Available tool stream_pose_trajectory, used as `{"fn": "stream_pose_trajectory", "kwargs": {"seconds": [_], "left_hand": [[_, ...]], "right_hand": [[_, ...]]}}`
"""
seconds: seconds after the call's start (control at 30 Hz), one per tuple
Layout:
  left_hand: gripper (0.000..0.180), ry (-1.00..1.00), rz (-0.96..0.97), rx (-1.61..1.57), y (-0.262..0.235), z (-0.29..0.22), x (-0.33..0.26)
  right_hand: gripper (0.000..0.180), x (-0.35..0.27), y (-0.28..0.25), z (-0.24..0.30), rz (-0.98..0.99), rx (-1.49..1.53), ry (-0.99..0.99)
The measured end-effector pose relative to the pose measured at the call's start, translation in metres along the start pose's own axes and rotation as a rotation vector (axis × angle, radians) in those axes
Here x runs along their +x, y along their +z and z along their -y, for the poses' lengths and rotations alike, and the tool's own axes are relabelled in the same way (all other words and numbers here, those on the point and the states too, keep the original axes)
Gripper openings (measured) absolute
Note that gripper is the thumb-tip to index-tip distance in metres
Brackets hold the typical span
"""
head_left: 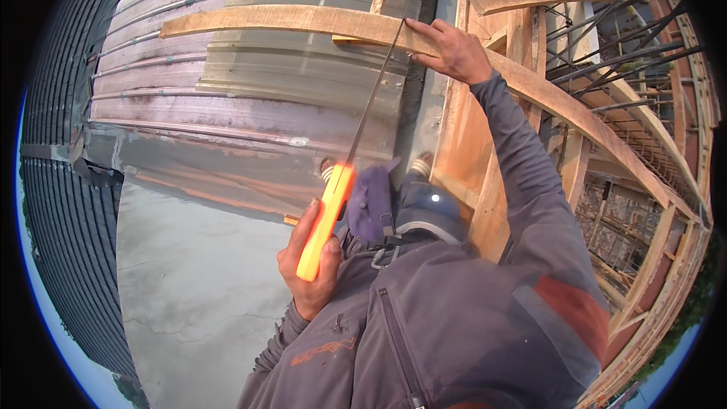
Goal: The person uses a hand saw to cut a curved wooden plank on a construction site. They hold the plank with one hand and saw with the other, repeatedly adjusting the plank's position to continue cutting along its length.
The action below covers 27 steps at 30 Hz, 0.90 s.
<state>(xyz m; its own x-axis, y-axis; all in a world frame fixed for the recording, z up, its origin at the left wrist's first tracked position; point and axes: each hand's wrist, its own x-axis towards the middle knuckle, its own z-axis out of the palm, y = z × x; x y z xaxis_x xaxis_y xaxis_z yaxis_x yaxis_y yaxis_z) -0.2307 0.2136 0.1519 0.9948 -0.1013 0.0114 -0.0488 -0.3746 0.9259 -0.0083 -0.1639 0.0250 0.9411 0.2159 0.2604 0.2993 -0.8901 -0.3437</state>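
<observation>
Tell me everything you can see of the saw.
The saw has a bright orange-yellow handle, plastic-looking, and a long, narrow, dark blade that looks like metal. The left hand grips the handle. The blade slants up and right in the view, its far end over the plank, close to the right hand. Teeth, and whether it has cut in, cannot be made out.

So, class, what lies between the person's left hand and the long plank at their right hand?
In the head view, the tool's orange handle and thin blade run from the left hand up to the long plank.
</observation>
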Motion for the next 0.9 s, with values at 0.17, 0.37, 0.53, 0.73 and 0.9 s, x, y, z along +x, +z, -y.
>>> {"fn": "stream_pose_trajectory", "kwargs": {"seconds": [0.17, 0.37, 0.53, 0.73, 0.9], "left_hand": [[0.056, -0.008, 0.020, 0.012, -0.005, 0.006, -0.001], [0.055, -0.090, 0.025, -0.033, 0.009, 0.002, 0.014], [0.053, -0.068, 0.040, -0.020, -0.006, -0.001, 0.004], [0.052, -0.033, 0.056, 0.026, 0.029, -0.006, 0.064], [0.052, -0.008, 0.086, 0.071, 0.013, -0.016, 0.049]], "right_hand": [[0.070, 0.001, -0.001, 0.001, 0.010, -0.009, 0.015], [0.072, 0.004, 0.001, -0.001, -0.004, 0.004, 0.041], [0.071, 0.002, 0.004, -0.006, -0.037, 0.014, 0.012], [0.071, 0.003, 0.006, -0.007, -0.031, 0.003, -0.018], [0.073, 0.000, 0.005, -0.008, -0.014, -0.009, 0.001]]}}
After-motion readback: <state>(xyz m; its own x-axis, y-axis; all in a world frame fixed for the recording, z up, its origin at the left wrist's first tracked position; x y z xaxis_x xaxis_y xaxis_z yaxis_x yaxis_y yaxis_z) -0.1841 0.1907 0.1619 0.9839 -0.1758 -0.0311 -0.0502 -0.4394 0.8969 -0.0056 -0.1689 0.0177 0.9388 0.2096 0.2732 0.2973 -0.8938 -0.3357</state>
